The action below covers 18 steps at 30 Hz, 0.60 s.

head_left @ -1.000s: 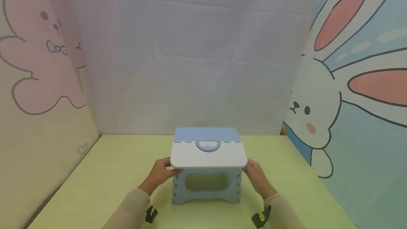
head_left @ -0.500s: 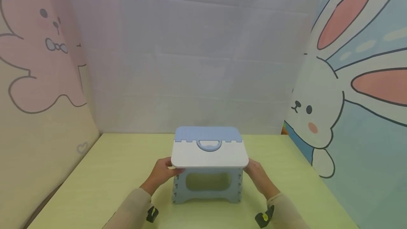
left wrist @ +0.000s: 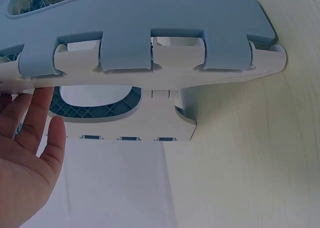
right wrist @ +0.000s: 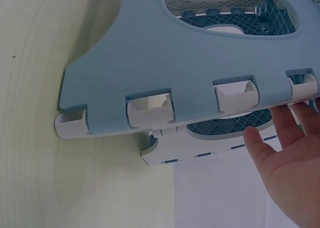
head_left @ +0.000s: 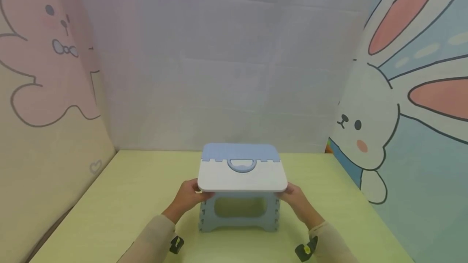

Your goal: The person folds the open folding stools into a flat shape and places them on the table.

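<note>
A folding step stool [head_left: 241, 175] stands unfolded and upright on the table, with a white and blue top, a blue carry handle and light blue legs. At its left side my left hand [head_left: 186, 196] grips the edge of the top, thumb under the near edge. My right hand [head_left: 295, 200] holds the opposite side, its thumb reaching under the top. In the left wrist view the fingers [left wrist: 37, 115] meet the stool's side, their tips partly hidden behind it. The right wrist view shows the right fingers [right wrist: 287, 125] at the hinged side, also partly hidden.
A pale yellow-green table [head_left: 139, 186] lies under the stool. White sheeting [head_left: 219, 72] closes off the back. Walls with a pink cartoon animal [head_left: 47, 52] and a white rabbit [head_left: 365, 121] flank the table. Dark wrist straps [head_left: 306, 250] hang below both sleeves.
The right thumb has slid further under the near edge of the stool's top. The head view has shifted slightly. The left hand keeps its hold and the stool stays unfolded.
</note>
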Motion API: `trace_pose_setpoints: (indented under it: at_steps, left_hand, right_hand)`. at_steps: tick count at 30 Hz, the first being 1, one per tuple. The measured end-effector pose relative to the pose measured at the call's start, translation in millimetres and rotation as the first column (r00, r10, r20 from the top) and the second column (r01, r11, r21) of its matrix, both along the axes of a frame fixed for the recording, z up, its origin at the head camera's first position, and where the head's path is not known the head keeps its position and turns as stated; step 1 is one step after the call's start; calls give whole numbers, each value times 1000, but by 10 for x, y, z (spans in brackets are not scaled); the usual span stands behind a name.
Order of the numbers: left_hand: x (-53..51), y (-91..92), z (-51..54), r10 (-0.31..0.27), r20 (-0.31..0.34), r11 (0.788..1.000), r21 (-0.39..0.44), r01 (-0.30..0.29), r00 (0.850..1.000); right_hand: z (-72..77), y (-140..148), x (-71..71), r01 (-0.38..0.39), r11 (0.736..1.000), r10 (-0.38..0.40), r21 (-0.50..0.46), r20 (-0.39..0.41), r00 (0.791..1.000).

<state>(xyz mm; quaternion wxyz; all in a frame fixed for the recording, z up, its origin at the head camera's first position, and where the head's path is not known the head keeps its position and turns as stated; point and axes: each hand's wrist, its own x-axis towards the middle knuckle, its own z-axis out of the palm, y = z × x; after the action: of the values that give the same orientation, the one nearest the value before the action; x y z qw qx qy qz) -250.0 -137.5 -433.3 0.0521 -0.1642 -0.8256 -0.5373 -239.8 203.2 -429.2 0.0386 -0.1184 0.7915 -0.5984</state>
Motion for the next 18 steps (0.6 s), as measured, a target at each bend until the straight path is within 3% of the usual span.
trace_pose_setpoints:
  at_steps: [6, 11, 18]
  left_hand:
    - [7, -11, -1, 18, 24, 1000, -16, -18, 1000]
    - [26, -25, 7, 11, 65, 1000, -22, -10, 998]
    - [17, -24, 12, -24, 44, 1000, -8, 24, 999]
  right_hand:
    - [2, -58, 12, 31, 1000, -31, -1, -48, 998]
    - [-6, -149, 34, 100, 995, -99, 2, -100, 990]
    - [-50, -203, 36, 165, 986, -159, 22, -159, 974]
